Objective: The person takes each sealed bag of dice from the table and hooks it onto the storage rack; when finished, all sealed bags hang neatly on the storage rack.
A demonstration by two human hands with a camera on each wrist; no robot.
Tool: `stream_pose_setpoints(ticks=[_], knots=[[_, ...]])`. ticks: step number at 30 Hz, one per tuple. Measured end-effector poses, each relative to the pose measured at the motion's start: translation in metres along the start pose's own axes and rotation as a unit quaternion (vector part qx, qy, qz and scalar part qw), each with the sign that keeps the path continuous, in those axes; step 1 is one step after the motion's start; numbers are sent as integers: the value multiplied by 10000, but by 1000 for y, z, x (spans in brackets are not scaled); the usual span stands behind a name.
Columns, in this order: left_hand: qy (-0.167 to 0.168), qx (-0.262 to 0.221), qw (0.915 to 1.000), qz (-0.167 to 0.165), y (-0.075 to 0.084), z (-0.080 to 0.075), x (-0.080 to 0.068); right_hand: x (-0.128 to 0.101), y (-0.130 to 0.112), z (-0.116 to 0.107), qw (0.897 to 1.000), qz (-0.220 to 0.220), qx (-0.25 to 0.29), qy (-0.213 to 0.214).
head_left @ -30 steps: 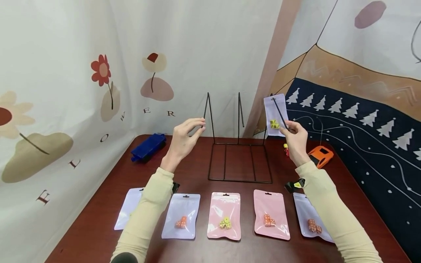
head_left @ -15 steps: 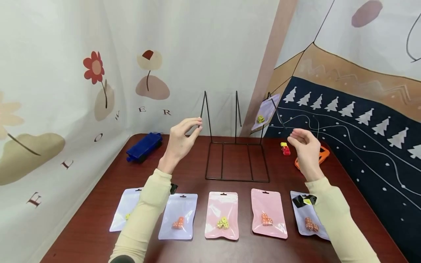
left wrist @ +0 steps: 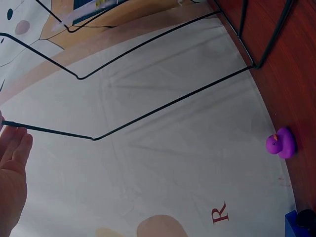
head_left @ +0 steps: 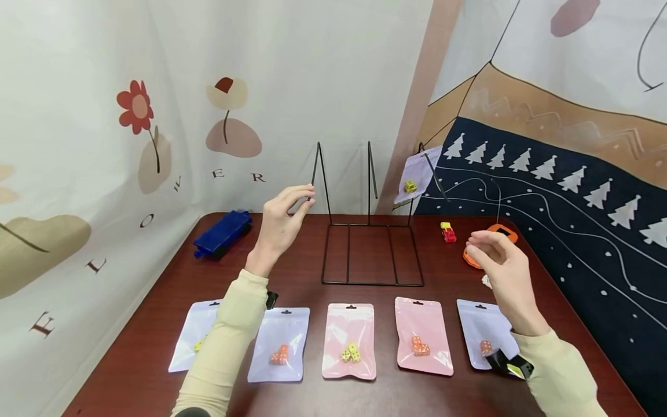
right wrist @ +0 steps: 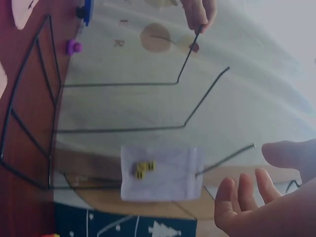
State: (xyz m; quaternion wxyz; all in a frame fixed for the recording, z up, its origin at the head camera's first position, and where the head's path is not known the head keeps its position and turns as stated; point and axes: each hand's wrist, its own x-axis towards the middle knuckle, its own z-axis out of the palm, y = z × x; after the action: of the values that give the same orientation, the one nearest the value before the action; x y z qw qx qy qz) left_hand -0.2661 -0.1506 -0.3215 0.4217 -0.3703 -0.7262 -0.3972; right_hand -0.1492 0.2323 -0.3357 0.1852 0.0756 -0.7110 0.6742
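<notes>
Fingers of the left hand pinched on the tip of the wire rack's leftmost prong, at about 10 o'clock on the surface. Right hand loosely curled, holding nothing, hovering at 3 o'clock near the orange toy car. Lilac pouch with yellow dice hanging on the rightmost prong at 1 o'clock. Row of five pouches at 6 o'clock.

The right hand has let go of the hanging pouch and dropped back.
</notes>
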Motion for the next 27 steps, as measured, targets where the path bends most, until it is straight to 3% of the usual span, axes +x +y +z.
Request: stream_pose_setpoints(ticks=[3, 9, 12, 15, 22, 27], knots=[[12, -6, 10000, 23, -1, 1, 3, -8, 1, -12, 9996, 46, -294, 34], [-21, 10, 10000, 7, -1, -1, 0, -31, 8, -34, 9991, 245, -324, 96], [-56, 44, 10000, 24, -2, -1, -1, -38, 13, -44, 9960, 376, -803, 55], [-45, 56, 10000, 49, -3, -3, -3, -44, 19, -55, 9870, 527, -1510, -179], [-29, 6, 10000, 30, -4, -3, -1, -52, 24, -75, 9785, 592, -1953, -293], [5, -112, 9999, 7, -4, -1, -1, -61, 32, -83, 9547, 870, -2794, -543]])
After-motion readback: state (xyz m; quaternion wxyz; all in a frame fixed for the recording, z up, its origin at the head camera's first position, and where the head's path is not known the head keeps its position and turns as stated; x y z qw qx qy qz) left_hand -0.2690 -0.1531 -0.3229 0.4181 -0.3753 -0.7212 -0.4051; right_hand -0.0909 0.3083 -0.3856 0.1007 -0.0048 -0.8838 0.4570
